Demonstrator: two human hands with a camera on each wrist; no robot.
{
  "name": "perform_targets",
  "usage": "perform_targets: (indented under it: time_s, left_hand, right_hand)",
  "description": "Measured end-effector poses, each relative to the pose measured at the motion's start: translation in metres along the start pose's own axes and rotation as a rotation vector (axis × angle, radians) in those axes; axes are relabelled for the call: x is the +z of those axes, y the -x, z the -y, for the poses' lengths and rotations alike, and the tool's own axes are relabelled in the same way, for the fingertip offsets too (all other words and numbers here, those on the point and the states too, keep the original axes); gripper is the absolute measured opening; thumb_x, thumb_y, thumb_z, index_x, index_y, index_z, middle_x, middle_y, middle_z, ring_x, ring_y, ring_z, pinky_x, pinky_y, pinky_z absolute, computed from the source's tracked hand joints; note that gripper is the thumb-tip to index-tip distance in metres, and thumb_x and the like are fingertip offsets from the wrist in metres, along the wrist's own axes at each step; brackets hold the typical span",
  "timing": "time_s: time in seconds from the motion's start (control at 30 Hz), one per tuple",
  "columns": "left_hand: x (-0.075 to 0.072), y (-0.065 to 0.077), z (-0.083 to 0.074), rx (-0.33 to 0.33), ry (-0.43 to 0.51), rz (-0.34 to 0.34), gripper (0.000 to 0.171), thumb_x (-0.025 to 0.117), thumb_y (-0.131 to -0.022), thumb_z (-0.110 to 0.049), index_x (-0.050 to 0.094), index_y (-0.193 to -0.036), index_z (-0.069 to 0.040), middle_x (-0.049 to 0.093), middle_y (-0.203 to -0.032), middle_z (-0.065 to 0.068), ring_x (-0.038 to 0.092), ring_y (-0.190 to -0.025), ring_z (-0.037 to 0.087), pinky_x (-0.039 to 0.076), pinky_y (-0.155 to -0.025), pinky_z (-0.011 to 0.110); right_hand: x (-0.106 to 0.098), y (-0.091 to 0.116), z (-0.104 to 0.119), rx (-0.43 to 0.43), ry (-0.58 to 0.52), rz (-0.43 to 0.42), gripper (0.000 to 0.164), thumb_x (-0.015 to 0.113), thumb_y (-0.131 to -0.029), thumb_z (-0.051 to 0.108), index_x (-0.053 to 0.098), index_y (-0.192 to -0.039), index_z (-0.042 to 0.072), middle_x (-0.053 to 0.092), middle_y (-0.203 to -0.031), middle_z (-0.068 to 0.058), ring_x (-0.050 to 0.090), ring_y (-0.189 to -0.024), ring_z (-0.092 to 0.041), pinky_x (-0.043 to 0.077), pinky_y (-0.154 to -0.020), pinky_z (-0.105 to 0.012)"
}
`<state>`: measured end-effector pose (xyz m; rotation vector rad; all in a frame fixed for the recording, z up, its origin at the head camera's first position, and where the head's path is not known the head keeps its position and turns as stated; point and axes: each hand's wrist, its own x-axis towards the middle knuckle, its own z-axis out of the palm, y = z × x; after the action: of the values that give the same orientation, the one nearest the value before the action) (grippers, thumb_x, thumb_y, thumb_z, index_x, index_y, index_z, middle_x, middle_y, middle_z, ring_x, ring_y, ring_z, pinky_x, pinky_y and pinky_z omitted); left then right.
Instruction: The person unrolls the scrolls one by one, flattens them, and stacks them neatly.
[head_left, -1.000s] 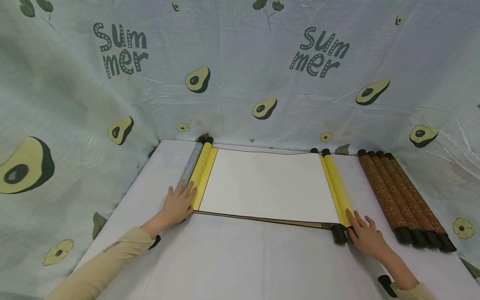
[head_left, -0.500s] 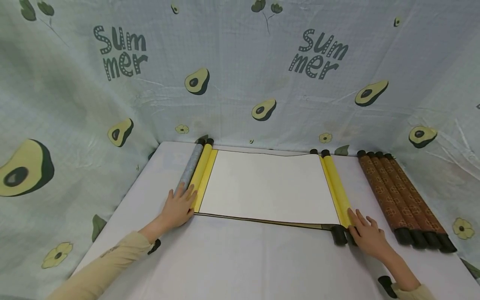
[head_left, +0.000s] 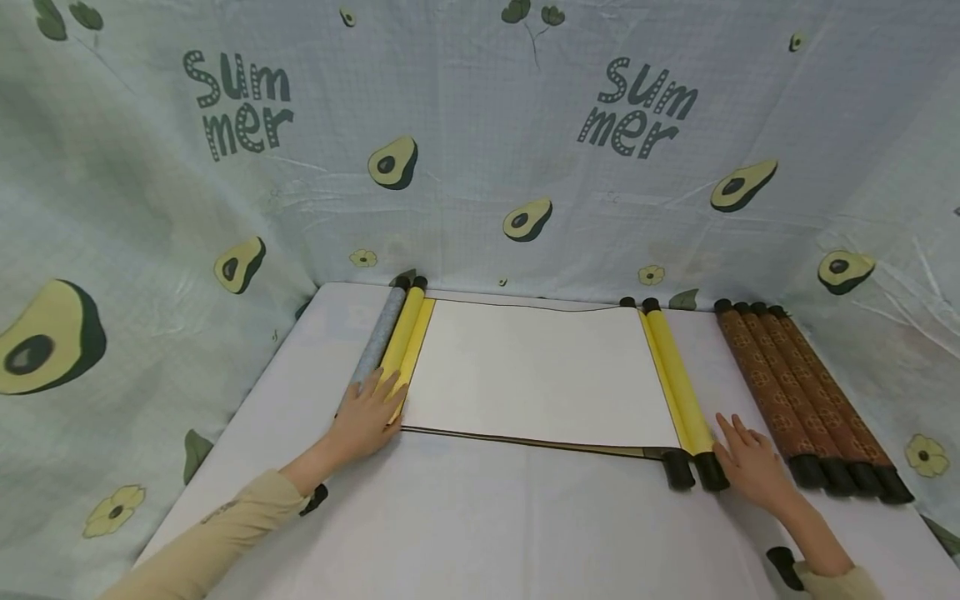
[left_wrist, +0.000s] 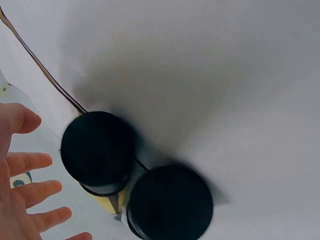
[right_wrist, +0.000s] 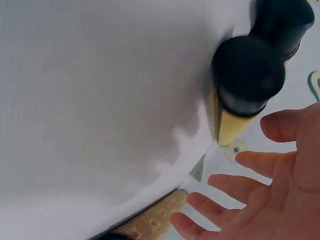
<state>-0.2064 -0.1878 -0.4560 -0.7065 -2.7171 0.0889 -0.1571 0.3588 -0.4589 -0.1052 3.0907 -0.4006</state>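
Observation:
A hanging scroll [head_left: 540, 371] lies unrolled on the white table, its white sheet bordered by yellow strips. Along its left side runs a yellow roll [head_left: 405, 329] beside a grey-blue roll [head_left: 383, 337]; a further yellow roll [head_left: 675, 375] lines the right. My left hand [head_left: 366, 423] lies with fingers spread over the near part of the left rolls; their black end knobs [left_wrist: 97, 150] show in the left wrist view. To the right of the right roll's black knob [head_left: 709, 472], my right hand [head_left: 753, 467] holds nothing, fingers extended and spread. Whether it touches the table is unclear.
Several brown patterned scrolls [head_left: 795, 383] lie rolled up side by side at the right. A fabric backdrop [head_left: 465, 125] printed with avocados rises behind the white table [head_left: 480, 525]. Small black objects [head_left: 784, 567] sit near both wrists.
My right hand has moved right, off the right yellow roll, uncovering its near black knob. The left hand has shifted slightly right across the left yellow roll. The scroll stays in place.

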Motion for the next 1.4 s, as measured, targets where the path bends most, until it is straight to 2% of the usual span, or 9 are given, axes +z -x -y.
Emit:
perform_targets:
  time_s: [0.17,0.27,0.47,0.67,0.87,1.07,1.2,1.3,1.4]
  left_hand:
    - [-0.007,-0.004,-0.011,0.013,0.046,0.044,0.042,0.059,-0.084,-0.028,0.054,-0.121,-0.008,0.046,-0.132,0.014,0.038,-0.124,0.037,0.038,-0.089,0.057]
    - [-0.009,-0.006,-0.016,0.044,0.062,0.014,0.04,0.059,-0.083,-0.027,0.056,-0.119,-0.009,0.048,-0.131,0.013,0.04,-0.122,0.037,0.039,-0.089,0.055]
    - [-0.013,-0.01,-0.029,0.137,0.106,-0.07,0.036,0.062,-0.081,-0.025,0.059,-0.114,-0.01,0.053,-0.125,0.013,0.045,-0.117,0.037,0.043,-0.086,0.052]
    - [-0.017,-0.012,-0.043,0.214,0.131,-0.087,0.033,0.06,-0.083,-0.026,0.06,-0.113,-0.013,0.055,-0.123,0.011,0.048,-0.117,0.033,0.043,-0.088,0.048]
    - [-0.023,-0.016,-0.055,0.296,0.159,-0.104,0.031,0.057,-0.085,-0.025,0.059,-0.114,-0.013,0.056,-0.123,0.01,0.049,-0.116,0.03,0.043,-0.089,0.044]
    - [-0.024,-0.022,-0.068,0.368,0.157,-0.178,0.028,0.058,-0.084,-0.025,0.061,-0.111,-0.015,0.058,-0.12,0.008,0.051,-0.114,0.028,0.044,-0.088,0.04]
    - [-0.023,-0.025,-0.078,0.412,0.153,-0.223,0.028,0.06,-0.083,-0.025,0.061,-0.109,-0.016,0.058,-0.12,0.007,0.052,-0.113,0.026,0.045,-0.086,0.039]
    - [-0.021,-0.026,-0.084,0.435,0.157,-0.231,0.028,0.06,-0.082,-0.025,0.062,-0.109,-0.017,0.058,-0.119,0.006,0.052,-0.113,0.025,0.046,-0.086,0.038]
    - [-0.021,-0.026,-0.089,0.447,0.164,-0.211,0.028,0.059,-0.083,-0.026,0.061,-0.11,-0.017,0.057,-0.12,0.005,0.052,-0.113,0.025,0.046,-0.086,0.038]
  right_hand:
    - [-0.005,-0.004,-0.01,0.052,0.01,-0.017,0.054,0.031,-0.096,0.029,0.024,-0.135,-0.007,0.023,-0.133,-0.039,0.024,-0.111,-0.059,0.024,-0.079,-0.074]
    - [-0.007,-0.006,-0.018,0.074,0.007,-0.045,0.053,0.033,-0.095,0.028,0.027,-0.133,-0.009,0.026,-0.13,-0.041,0.024,-0.109,-0.061,0.024,-0.078,-0.073]
    - [-0.011,-0.011,-0.035,0.086,0.038,-0.154,0.049,0.041,-0.092,0.019,0.034,-0.124,-0.017,0.034,-0.12,-0.042,0.031,-0.102,-0.061,0.029,-0.077,-0.069]
    - [-0.017,-0.015,-0.048,0.154,0.073,-0.192,0.047,0.045,-0.088,0.014,0.035,-0.121,-0.017,0.035,-0.114,-0.041,0.031,-0.1,-0.061,0.029,-0.074,-0.068]
    - [-0.026,-0.017,-0.058,0.192,0.078,-0.149,0.052,0.043,-0.09,0.018,0.03,-0.124,-0.018,0.026,-0.116,-0.046,0.023,-0.102,-0.065,0.024,-0.076,-0.069]
    - [-0.027,-0.022,-0.067,0.249,0.101,-0.112,0.057,0.045,-0.09,0.022,0.024,-0.123,-0.02,0.015,-0.119,-0.05,0.014,-0.103,-0.069,0.018,-0.078,-0.071]
    - [-0.024,-0.027,-0.074,0.292,0.098,-0.099,0.063,0.041,-0.092,0.032,0.021,-0.124,-0.019,0.012,-0.119,-0.05,0.013,-0.103,-0.07,0.017,-0.079,-0.073]
    - [-0.021,-0.031,-0.078,0.326,0.08,-0.071,0.072,0.036,-0.092,0.041,0.017,-0.128,-0.019,0.009,-0.12,-0.051,0.01,-0.105,-0.07,0.014,-0.081,-0.075]
    - [-0.018,-0.033,-0.08,0.337,0.078,-0.047,0.078,0.036,-0.092,0.042,0.012,-0.129,-0.022,0.007,-0.118,-0.054,0.007,-0.106,-0.071,0.012,-0.081,-0.076]
